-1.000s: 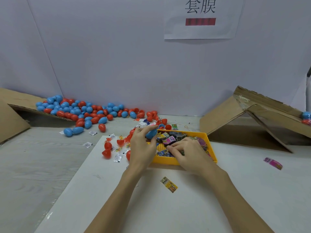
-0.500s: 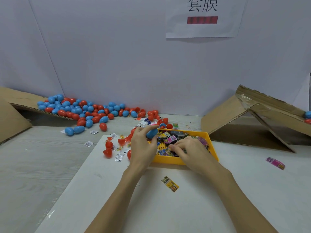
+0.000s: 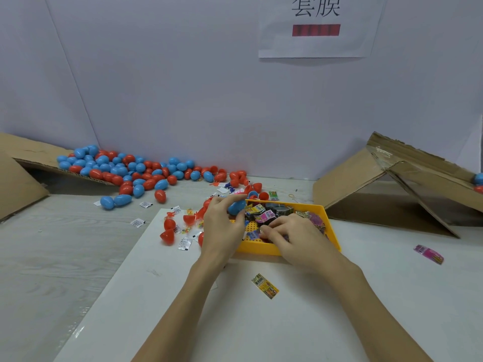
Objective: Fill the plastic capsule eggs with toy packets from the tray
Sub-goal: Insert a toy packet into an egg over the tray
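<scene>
A: Packets [image 3: 265, 216] heaped in the yellow tray [image 3: 329, 226], and the right hand [image 3: 292, 237] is down among them, fingers [image 3: 271, 232] curled at the near corner as if pinching one. I can't tell whether it has one free yet.

B: And the left hand [image 3: 222, 226]?

A: It grips a blue capsule egg [image 3: 236, 207] between thumb and fingertips, at the tray's left edge, just above the packets.

B: So what makes this step go well?

A: I'd say take a single packet, not a clump, lift it clear of the heap, and keep the egg close so the trip is short. The egg will need to be open before anything goes in.

B: Is it open?

A: Hard to say; the hand covers most of it, and I can't make out a seam.

B: The rest?

A: Red and blue eggs [image 3: 125, 169] piled at the back left of the table [image 3: 392, 296], well apart from the tray. A cardboard flap hides the pile's left end.
</scene>
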`<state>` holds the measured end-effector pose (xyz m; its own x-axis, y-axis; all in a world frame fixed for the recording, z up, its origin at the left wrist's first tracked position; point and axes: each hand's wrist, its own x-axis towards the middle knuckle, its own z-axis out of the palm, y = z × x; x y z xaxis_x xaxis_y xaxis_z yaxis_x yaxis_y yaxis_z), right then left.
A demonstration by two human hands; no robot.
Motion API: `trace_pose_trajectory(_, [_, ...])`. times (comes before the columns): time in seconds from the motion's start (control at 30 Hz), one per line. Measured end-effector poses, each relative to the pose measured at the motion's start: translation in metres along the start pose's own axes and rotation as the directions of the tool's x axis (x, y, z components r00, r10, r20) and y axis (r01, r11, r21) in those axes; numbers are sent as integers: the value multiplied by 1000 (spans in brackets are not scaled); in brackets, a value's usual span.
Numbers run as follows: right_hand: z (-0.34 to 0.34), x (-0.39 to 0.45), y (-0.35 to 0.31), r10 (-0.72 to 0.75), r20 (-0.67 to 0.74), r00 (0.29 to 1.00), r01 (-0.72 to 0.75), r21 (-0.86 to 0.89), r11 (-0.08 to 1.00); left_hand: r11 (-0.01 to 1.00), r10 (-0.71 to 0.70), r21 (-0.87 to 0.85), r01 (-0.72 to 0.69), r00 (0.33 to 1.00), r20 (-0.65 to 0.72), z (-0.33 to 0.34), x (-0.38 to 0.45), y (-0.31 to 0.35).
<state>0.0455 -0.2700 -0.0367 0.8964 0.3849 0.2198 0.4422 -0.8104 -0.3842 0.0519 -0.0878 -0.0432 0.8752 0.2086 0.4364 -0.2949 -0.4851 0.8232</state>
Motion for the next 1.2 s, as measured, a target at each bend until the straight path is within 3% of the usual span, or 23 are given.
trace_pose_trajectory(0.1, [-2, 1, 0, -14, -26, 1000, 13, -44, 999, 1000, -8, -3, 8, 1000, 13, 0, 0, 0])
trace_pose_trajectory(0.23, [-2, -2, 1, 31, -278, 960, 8, 136, 991, 1000, -1, -14, 2, 1000, 18, -1, 0, -1])
trace_pose_trajectory(0.3, [-3, -3, 3, 88, -339, 937, -16, 209, 978, 1000, 10, -13, -9, 1000, 23, 0, 0, -1])
trace_pose_trajectory(0.53, [-5, -2, 14, 254, -332, 908, -99, 421, 902, 999, 51, 0, -51, 997, 49, 1, 0, -1])
trace_pose_trajectory(0.97, [1, 0, 10, 267, -400, 877, -121, 355, 927, 994, 110, -23, -107, 980, 165, 5, -7, 7])
trace_pose_trajectory(1.2, [-1, 0, 8, 280, -421, 863, -83, 429, 899, 990, 121, -90, -106, 975, 186, 6, -10, 11])
